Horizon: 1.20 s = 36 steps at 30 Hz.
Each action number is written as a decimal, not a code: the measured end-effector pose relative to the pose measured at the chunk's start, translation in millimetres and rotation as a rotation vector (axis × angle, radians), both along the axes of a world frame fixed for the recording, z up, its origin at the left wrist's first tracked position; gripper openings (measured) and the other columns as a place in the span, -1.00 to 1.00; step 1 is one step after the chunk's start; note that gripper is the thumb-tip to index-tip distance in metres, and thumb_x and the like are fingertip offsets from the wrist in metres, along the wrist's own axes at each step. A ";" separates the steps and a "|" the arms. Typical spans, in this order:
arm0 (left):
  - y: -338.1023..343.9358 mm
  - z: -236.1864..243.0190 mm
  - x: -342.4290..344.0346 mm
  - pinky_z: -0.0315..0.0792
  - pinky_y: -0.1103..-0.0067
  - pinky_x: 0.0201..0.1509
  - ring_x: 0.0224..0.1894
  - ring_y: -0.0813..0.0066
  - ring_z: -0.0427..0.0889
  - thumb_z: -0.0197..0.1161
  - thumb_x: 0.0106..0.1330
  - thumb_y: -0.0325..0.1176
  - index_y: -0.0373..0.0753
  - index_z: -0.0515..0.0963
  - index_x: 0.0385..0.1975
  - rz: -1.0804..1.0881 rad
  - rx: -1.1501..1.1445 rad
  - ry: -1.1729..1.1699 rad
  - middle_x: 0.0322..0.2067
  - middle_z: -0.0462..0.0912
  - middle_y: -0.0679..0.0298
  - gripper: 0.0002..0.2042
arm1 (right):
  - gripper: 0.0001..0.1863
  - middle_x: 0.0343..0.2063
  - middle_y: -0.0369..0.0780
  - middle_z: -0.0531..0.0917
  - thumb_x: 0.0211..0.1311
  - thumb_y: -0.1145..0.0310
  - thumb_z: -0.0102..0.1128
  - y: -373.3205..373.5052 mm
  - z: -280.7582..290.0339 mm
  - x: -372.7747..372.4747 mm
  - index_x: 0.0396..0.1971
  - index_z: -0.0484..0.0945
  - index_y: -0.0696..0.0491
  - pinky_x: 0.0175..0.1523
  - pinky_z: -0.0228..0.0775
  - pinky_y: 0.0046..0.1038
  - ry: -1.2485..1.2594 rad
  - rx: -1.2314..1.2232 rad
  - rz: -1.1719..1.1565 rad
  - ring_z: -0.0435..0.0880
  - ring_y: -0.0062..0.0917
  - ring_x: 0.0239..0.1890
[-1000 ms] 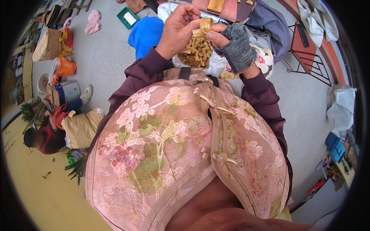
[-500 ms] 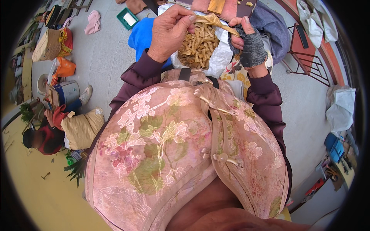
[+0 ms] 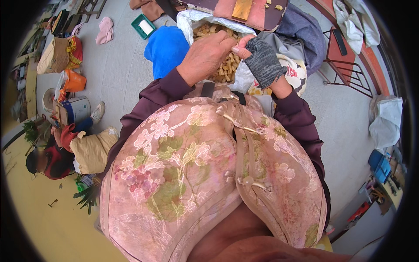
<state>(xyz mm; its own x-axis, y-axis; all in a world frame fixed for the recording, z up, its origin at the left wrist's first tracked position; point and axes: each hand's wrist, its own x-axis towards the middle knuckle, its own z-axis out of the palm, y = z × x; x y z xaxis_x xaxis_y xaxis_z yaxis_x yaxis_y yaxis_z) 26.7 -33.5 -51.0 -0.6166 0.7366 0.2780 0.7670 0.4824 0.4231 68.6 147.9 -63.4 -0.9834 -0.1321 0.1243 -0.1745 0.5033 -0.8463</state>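
My left hand (image 3: 207, 56) and my right hand (image 3: 265, 61), in a grey fingerless knit glove, meet above a white sack (image 3: 192, 18). Many small tan folded strip pieces (image 3: 228, 70) fill it. Both hands are closed, fingertips pinched close together, the left with its back turned up. The tan leaf-like strip they held a moment ago is now almost wholly hidden behind the fingers. Just beyond the hands lies a dark board with a pink pad (image 3: 221, 8) and a wooden block (image 3: 242, 9).
Blue cloth (image 3: 166, 49) bulges left of the sack; a green tray (image 3: 143, 26) lies beyond it on the floor. At the right stands a low red metal-framed stool (image 3: 342, 56). Another person (image 3: 54, 155) sits at the left beside a tan sack (image 3: 94, 150).
My hands have come together and lower over the sack; before, they were apart with the twisted tan strip stretched between them. The right hand has turned its gloved back upward.
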 end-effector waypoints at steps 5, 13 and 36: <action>-9.0 -29.8 -42.1 0.37 0.52 -0.37 -0.35 0.40 0.53 0.22 0.03 -0.43 -0.14 0.48 -0.34 -0.153 0.046 0.439 -0.37 0.52 0.35 -0.83 | -0.64 -0.52 -0.04 0.50 0.21 0.11 0.05 -6.4 -3.8 -6.3 -0.47 0.51 0.16 -0.25 0.29 -0.22 0.008 0.162 0.094 0.49 -0.15 -0.37; 0.9 -60.1 -85.7 0.40 0.58 -0.39 -0.48 0.40 0.56 0.19 0.18 -0.45 -0.22 0.48 -0.33 -0.011 0.103 0.305 -0.48 0.56 0.30 -0.90 | -0.72 -0.54 -0.06 0.55 0.16 0.23 0.08 -16.0 0.4 -23.3 -0.47 0.52 0.18 -0.25 0.34 -0.28 0.112 -0.001 -0.096 0.54 -0.20 -0.40; 60.8 -53.3 -145.4 0.25 0.75 -0.50 -0.56 0.76 0.31 0.12 0.31 -0.33 -0.19 0.48 -0.26 0.196 0.692 -0.982 -0.56 0.40 0.47 -0.89 | -0.68 -0.52 -0.10 0.54 0.23 0.09 0.02 64.3 -41.6 -120.6 -0.41 0.59 0.04 -0.27 0.37 -0.21 0.392 0.551 -0.311 0.56 -0.20 -0.39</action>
<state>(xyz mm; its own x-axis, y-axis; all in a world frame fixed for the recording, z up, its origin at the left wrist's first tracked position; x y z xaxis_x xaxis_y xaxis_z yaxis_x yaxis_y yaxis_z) -118.7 27.2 -104.3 -0.8696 0.4883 -0.0728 -0.0850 -0.0030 0.9964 -52.0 212.2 -104.9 -0.8828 0.0008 0.4698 -0.1921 0.9120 -0.3623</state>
